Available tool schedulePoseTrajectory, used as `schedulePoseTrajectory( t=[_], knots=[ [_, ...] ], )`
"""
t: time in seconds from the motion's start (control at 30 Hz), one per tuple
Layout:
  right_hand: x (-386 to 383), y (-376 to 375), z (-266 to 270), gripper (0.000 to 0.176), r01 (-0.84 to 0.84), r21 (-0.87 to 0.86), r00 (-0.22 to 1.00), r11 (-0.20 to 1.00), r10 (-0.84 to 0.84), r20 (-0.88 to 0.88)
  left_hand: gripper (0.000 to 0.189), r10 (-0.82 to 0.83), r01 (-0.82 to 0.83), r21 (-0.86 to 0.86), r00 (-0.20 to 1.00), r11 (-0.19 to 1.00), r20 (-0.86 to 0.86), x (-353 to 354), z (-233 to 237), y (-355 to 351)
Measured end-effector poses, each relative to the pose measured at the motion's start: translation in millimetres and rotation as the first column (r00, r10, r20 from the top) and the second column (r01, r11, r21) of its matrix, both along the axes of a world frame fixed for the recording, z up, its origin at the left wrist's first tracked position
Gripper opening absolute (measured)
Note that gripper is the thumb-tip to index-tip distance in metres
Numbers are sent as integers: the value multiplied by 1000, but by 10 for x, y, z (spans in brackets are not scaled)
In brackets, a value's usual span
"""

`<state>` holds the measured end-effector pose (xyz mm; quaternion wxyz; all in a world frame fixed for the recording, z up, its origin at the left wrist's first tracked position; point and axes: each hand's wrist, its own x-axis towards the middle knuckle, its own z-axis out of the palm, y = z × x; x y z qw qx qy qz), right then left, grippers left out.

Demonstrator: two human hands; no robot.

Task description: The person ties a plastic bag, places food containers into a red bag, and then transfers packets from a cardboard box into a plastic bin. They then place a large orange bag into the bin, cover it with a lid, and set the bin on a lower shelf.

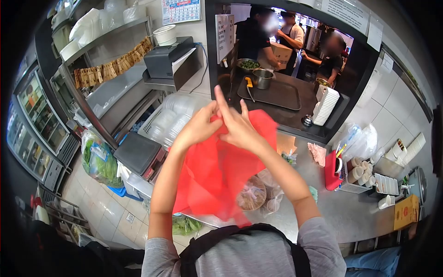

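A large red plastic bag (207, 175) hangs loosely below and behind my two raised hands, partly blurred. My left hand (200, 123) is closed, its fingers curled in at the upper part of the bag. Against its fingertips is my right hand (239, 127), with the index finger stretched upward and the other visible fingers spread, touching the bag's top. Exactly where the plastic passes between the fingers is hidden. Under the bag's right edge, a clear-wrapped round container of brownish food (251, 194) stands on the steel counter (332, 212), beside small clear bags (273, 198).
Clear plastic containers (173, 120) fill a basket at left, near a black-lidded box (138, 152). Ahead, a pass-through holds a dark tray (277, 97), a metal pot (263, 78) and an orange-handled knife (249, 85). Co-workers stand beyond. A red holder (331, 171) and cups stand right.
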<state>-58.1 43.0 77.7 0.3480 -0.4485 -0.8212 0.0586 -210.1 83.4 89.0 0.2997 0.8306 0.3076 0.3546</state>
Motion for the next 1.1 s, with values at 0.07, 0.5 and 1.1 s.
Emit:
schedulePoseTrajectory(
  t=[0.07, 0.5, 1.1],
  knots=[
    [33, 179, -131, 95, 115, -170, 967, 979, -70, 247, 33, 109, -100, 95, 989, 990, -98, -163, 6, -333],
    [809, 244, -633, 31, 347, 425, 898, 836, -426, 104, 35, 473, 375, -505, 181, 777, 862, -1314, -1735, -1190],
    [1209, -157, -866, 25, -345, -919, 801, 190, 571, -183, 54, 75, 355, -445, 707, 822, 703, -2227, -1427, -1506]
  ],
)
